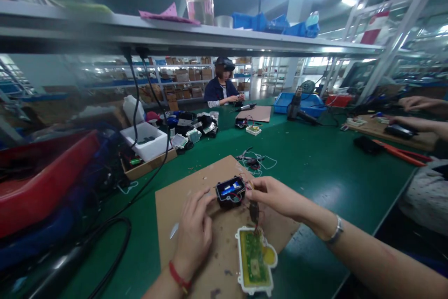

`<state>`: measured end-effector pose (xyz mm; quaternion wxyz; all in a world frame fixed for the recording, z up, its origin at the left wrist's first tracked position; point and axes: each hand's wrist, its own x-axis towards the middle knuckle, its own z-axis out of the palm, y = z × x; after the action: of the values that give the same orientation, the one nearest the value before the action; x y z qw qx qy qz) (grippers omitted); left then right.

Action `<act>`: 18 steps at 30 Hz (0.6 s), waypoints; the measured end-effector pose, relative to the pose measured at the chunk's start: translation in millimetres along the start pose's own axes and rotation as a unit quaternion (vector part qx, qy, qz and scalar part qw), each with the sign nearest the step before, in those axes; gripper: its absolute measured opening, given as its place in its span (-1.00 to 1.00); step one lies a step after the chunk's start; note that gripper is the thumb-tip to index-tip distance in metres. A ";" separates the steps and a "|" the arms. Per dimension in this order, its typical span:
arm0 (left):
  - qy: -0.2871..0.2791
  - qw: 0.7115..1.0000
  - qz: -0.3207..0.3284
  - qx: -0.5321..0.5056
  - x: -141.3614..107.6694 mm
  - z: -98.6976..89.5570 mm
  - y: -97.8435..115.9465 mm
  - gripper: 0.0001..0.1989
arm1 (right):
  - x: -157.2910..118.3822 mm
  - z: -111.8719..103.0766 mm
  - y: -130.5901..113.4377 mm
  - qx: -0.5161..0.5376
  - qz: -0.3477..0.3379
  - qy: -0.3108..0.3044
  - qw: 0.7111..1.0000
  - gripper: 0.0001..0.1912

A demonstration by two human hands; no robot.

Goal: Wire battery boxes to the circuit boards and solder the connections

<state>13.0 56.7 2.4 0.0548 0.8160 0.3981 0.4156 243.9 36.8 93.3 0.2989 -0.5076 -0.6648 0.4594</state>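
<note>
Black device case (230, 191) on the cardboard sheet (203, 182), touched by the curled left hand (193, 233), grip unclear, while the right hand (280, 198) pinches a wire (259, 219); a hard pull could tear it from the green circuit board (252, 259).

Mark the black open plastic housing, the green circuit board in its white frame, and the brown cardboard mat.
Black open plastic housing (227, 201), head view, lower wall.
Green circuit board in white frame (252, 257), head view, board centre.
Brown cardboard mat (224, 170), head view, bare top corner.
</note>
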 end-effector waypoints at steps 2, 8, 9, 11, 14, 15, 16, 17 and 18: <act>0.009 1.000 0.006 -0.003 -0.3 -0.4 -0.9 -0.58 | -18.2 -13.9 -20.0 0.057 0.006 0.015 0.998 -0.70; 0.007 1.000 0.008 -0.006 -0.6 1.3 -2.3 -0.59 | -60.0 -34.5 -56.8 -0.010 0.001 0.062 0.998 -0.67; 0.008 1.000 0.007 -0.006 -0.2 1.7 -2.4 -0.59 | -60.4 -38.0 -58.7 -0.025 0.000 0.072 0.997 -0.67; 0.010 1.000 0.006 -0.004 0.5 2.4 -2.5 -0.60 | -55.4 -48.1 -60.4 -0.056 0.000 0.095 0.994 -0.68; 0.013 1.000 0.007 0.000 0.3 2.8 -1.4 -0.63 | -36.3 -72.4 -60.1 -0.122 0.003 0.146 0.982 -0.72; 0.014 1.000 0.009 0.002 -0.2 2.9 -0.8 -0.63 | -26.9 -82.6 -59.7 -0.151 0.006 0.167 0.974 -0.73; 0.013 1.000 0.010 0.005 -0.8 3.3 -0.4 -0.63 | -15.8 -93.5 -59.4 -0.180 0.012 0.187 0.966 -0.73; 0.010 1.000 0.012 0.008 -1.6 3.9 -0.5 -0.62 | -3.0 -104.9 -59.1 -0.205 0.017 0.206 0.957 -0.73; 0.006 1.000 0.013 0.012 -2.6 4.9 -1.4 -0.61 | 11.5 -116.4 -59.0 -0.225 0.023 0.223 0.948 -0.73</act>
<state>14.8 57.1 -3.0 0.0368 0.8192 0.3928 0.4164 317.3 79.8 192.8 0.3066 -0.6662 -0.6557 0.1795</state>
